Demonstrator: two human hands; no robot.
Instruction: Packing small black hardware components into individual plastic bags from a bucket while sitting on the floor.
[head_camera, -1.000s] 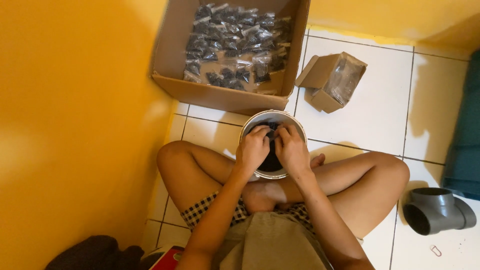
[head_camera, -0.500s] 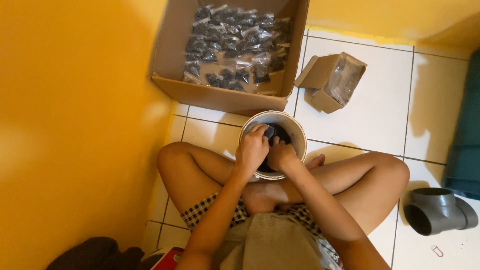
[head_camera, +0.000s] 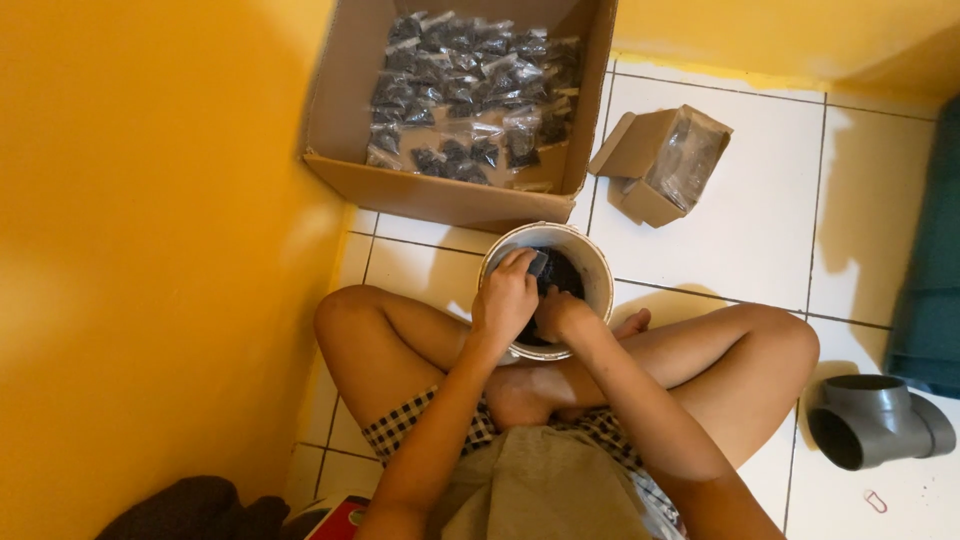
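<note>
I sit cross-legged on a white tiled floor with a white bucket (head_camera: 590, 262) between my shins. Dark loose material (head_camera: 566, 276) fills the bucket. My left hand (head_camera: 505, 300) rests over the bucket's near-left rim, pinching a small clear plastic bag (head_camera: 538, 263) at its mouth. My right hand (head_camera: 560, 315) is dipped inside the bucket, fingers curled in the dark material, close beside the left hand. What the right fingers hold is hidden.
A large open cardboard box (head_camera: 440, 190) of several small filled bags stands just beyond the bucket against the yellow wall (head_camera: 150, 220). A small open carton (head_camera: 660, 160) with clear plastic lies to the right. A grey pipe fitting (head_camera: 875, 420) lies at far right.
My right hand has dropped lower into the bucket and drawn back toward me. The left hand stayed at the rim with the small bag.
</note>
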